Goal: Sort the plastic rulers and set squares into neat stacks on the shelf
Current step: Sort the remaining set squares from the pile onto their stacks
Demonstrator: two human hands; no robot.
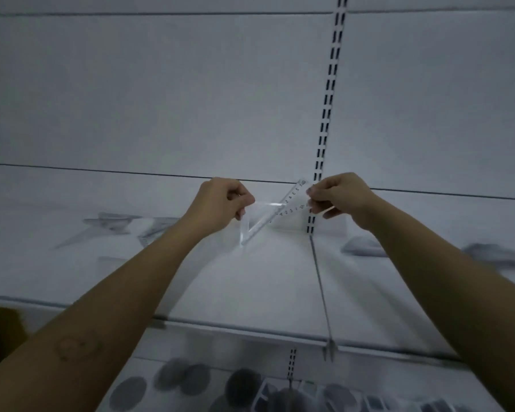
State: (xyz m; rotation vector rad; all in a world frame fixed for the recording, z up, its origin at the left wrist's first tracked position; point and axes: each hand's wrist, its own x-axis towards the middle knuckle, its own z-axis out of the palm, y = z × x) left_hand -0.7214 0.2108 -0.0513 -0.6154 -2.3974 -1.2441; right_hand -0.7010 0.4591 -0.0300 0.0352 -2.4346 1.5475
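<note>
A clear plastic set square [268, 217] is held in the air over the white shelf [250, 281]. My left hand [217, 203] pinches its left corner and my right hand [339, 194] pinches its right end, where printed numbers show. One point of the triangle hangs down toward the shelf. More clear rulers and set squares [122, 227] lie loose and blurred on the shelf to the left. Another blurred heap of them [366, 248] lies on the right part of the shelf.
A slotted upright [327, 114] runs up the white back panel behind my right hand. A thin wire divider [320, 286] splits the shelf to its front edge. On the lower shelf lie dark round items [185, 379] and other blurred goods.
</note>
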